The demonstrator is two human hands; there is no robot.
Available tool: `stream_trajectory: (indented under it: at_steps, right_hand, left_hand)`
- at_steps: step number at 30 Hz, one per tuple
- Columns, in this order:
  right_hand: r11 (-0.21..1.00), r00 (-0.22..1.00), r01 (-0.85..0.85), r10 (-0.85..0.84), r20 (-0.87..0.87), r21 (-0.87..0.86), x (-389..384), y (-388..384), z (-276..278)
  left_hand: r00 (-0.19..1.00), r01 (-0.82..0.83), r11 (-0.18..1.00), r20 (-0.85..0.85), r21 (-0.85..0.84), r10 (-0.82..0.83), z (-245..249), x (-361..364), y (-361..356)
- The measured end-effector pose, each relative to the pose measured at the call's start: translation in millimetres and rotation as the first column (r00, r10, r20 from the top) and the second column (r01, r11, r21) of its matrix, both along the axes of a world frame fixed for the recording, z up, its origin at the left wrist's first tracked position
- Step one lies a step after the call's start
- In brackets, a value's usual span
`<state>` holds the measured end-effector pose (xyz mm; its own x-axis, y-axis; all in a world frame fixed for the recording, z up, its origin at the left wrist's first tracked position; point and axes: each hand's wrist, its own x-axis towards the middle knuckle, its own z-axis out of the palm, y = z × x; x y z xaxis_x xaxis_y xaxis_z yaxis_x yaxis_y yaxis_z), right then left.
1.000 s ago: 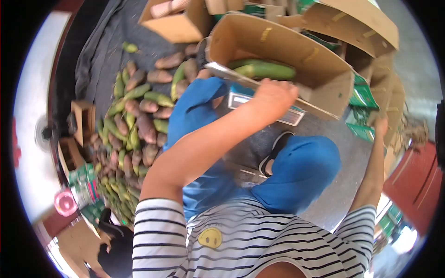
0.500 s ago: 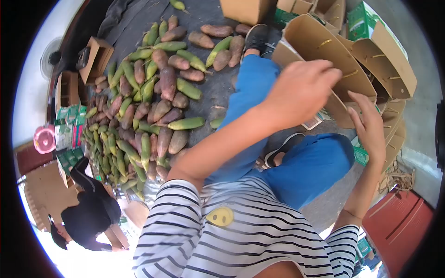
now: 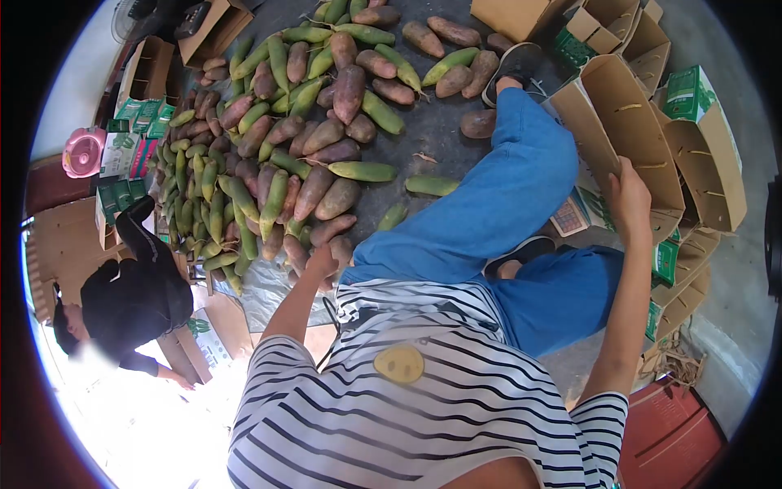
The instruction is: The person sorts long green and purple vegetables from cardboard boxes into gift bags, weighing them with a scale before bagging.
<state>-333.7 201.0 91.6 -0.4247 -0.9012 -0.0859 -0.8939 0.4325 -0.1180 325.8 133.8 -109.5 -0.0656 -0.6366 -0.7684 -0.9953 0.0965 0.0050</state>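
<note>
My right hand point(image 3: 630, 200) grips the near wall edge of an open brown cardboard box point(image 3: 607, 98), which has yellow cord handles. Low at the near edge of the pile, my left hand point(image 3: 322, 262) is right at a purplish-brown root vegetable point(image 3: 334, 227); its fingers are mostly hidden from this angle. Another purplish-brown root point(image 3: 337, 200) lies just beyond, beside long green radishes point(image 3: 362, 171). One green radish point(image 3: 432, 186) lies apart by my blue-trousered leg point(image 3: 481, 196).
More open boxes point(image 3: 705, 163) stand along the right wall. A red plastic piece point(image 3: 672, 436) is at lower right. At left, a person in black point(image 3: 142, 289) bends near cartons, with a pink fan point(image 3: 84, 152) behind. A purplish root point(image 3: 478, 124) lies near my shoe point(image 3: 519, 65).
My left hand has moved from the box across to the pile's near edge. My right hand, open beside the box before, has closed on its edge. The view has shifted.
</note>
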Motion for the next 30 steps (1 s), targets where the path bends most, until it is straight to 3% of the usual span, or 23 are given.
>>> stream_trajectory:
  at_steps: [3,7,12,18,22,24,26,30]
  right_hand:
    - [1.0,0.997,-0.007,0.008,0.073,-0.013,-5.9,-5.0,-3.9]
    - [0.995,0.975,0.051,-0.03,0.221,-0.087,-13.9,-3.9,-9.8]
    - [0.98,0.876,0.082,0.017,0.482,-0.184,-30.7,-1.4,-27.8]
    - [0.983,0.906,0.096,-0.022,0.423,-0.155,-34.4,-1.7,-32.9]
    - [0.984,0.916,0.086,-0.018,0.4,-0.153,-38.0,-0.1,-40.2]
    - [0.986,0.918,0.085,-0.021,0.395,-0.146,-35.9,0.8,-37.2]
    - [0.988,0.917,0.089,-0.031,0.397,-0.129,-35.6,0.4,-34.2]
    - [0.989,0.92,0.102,-0.054,0.389,-0.103,-31.7,-2.5,-28.6]
  left_hand:
    - [0.991,-0.134,0.969,0.009,0.208,0.135,12.4,-5.3,10.8]
    - [0.948,-0.24,0.937,-0.148,0.254,0.283,-31.5,8.1,21.4]
    - [0.891,-0.177,0.958,-0.378,0.224,0.253,-64.9,15.3,17.6]
    - [0.791,0.017,0.999,-0.612,0.036,0.008,-83.5,17.3,-15.4]
    - [0.845,0.215,0.966,-0.467,-0.146,-0.259,-9.5,-55.0,-49.5]
    - [0.927,0.23,0.971,-0.287,-0.072,-0.24,-4.7,-89.0,-71.0]
    - [0.861,0.354,0.904,-0.295,-0.238,-0.415,16.3,-148.0,-80.2]
    - [0.711,0.536,0.767,-0.302,-0.352,-0.635,-10.0,-226.7,-94.9]
